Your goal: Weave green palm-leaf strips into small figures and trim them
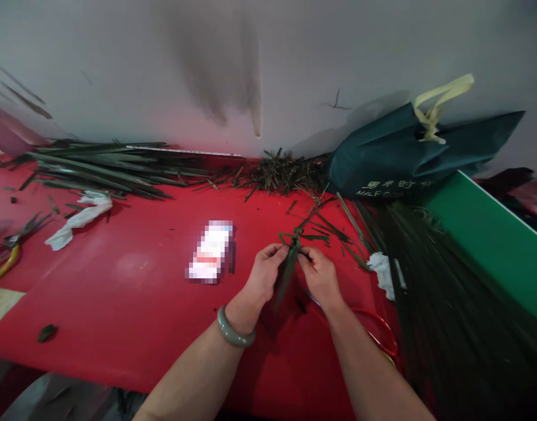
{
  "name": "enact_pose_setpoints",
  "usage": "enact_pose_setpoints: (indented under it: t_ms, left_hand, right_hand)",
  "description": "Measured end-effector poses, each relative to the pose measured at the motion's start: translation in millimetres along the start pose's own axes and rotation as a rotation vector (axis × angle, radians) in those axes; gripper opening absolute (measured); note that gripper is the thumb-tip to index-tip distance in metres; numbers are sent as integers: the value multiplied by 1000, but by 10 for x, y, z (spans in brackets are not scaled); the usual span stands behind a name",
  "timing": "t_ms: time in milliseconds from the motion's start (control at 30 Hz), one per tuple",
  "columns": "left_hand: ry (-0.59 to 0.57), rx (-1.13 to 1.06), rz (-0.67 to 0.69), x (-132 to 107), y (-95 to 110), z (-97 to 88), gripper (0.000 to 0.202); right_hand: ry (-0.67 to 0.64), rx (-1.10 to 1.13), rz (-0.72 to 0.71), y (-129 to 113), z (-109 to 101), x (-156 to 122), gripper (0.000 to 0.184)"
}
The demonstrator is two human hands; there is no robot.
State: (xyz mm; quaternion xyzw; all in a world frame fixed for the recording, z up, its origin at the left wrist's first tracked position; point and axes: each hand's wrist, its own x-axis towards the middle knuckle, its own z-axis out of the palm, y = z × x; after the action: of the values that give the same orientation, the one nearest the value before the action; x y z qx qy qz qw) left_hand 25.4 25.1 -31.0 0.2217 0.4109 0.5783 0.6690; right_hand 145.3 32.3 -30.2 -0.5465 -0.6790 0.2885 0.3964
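Between my two hands is a folded piece of green leaf strips [288, 268], its long blade hanging toward me and thin ends sticking out at the top. My left hand [265, 270], with a grey-green bangle on the wrist, pinches its left side between thumb and fingers. From the right, my right hand [320, 276] pinches the same piece near its upper end. Red-handled scissors [382, 327] lie on the table, partly hidden under my right forearm. Cut leaf scraps [325, 225] are scattered just beyond my hands.
A blurred phone [210, 252] lies left of my hands on the red table [132, 304]. Long leaf strips [97, 166] and a scrap pile [286, 174] line the wall. At right are a dark bag [382, 152], a green box [488, 234] and more strips [453, 316]. Yellow-handled scissors [9, 257] lie far left.
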Motion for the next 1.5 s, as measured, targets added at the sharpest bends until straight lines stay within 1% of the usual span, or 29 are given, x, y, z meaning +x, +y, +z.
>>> enact_pose_setpoints:
  t_ms: [200, 300, 500, 633, 700, 800, 900, 1000, 1067, 1167, 1200, 1233, 1267, 1367, 1400, 1433, 1500]
  left_hand:
    - [61, -14, 51, 13, 27, 3, 15]
    - [58, -5, 71, 24, 36, -11, 15]
    - [66, 100, 100, 33, 30, -44, 20]
    - [62, 87, 127, 47, 24, -53, 19]
    - [36, 84, 113, 60, 26, -57, 18]
    - [-17, 82, 36, 58, 30, -53, 20]
    - [-83, 67, -54, 18, 38, -32, 21]
    - [-134, 66, -56, -24, 62, -6, 22]
    - [-103, 56, -21, -31, 80, 4, 22]
    - [-7, 73, 16, -16, 92, 8, 22]
    - [17, 87, 35, -9, 91, 7, 21]
    - [32, 99, 59, -4, 87, 7, 21]
    - [39, 107, 85, 1, 82, 7, 20]
    - [55, 114, 140, 9, 68, 6, 17]
    - [61, 111, 145, 11, 64, 4, 17]
    - [66, 109, 148, 14, 61, 1, 17]
    - [61, 116, 154, 20, 57, -8, 17]
  right_hand:
    - [-6, -89, -18, -45, 7, 0, 17]
    - [-19, -78, -37, -48, 13, -6, 16]
    - [-29, -37, -67, -93, -2, -9, 15]
    - [-27, -31, -71, -94, -9, -15, 15]
    - [-29, -14, -48, -67, -5, -20, 15]
    - [-25, 10, -2, -20, 1, -22, 15]
    - [2, 12, 3, 3, 4, -20, 16]
    - [22, 31, 0, 7, 11, -21, 16]
    - [62, 55, -8, 10, 15, -22, 17]
    - [200, 70, -6, 10, 14, -22, 24]
    - [223, 70, 11, 7, 14, -23, 24]
    - [206, 73, 34, 1, 16, -25, 23]
    - [144, 76, 55, -6, 22, -28, 22]
    - [-131, 84, 64, -29, 62, -41, 21]
    - [-187, 90, 58, -33, 81, -46, 21]
    - [-214, 97, 56, -34, 100, -49, 20]
    - [-222, 117, 66, -27, 132, -54, 20]
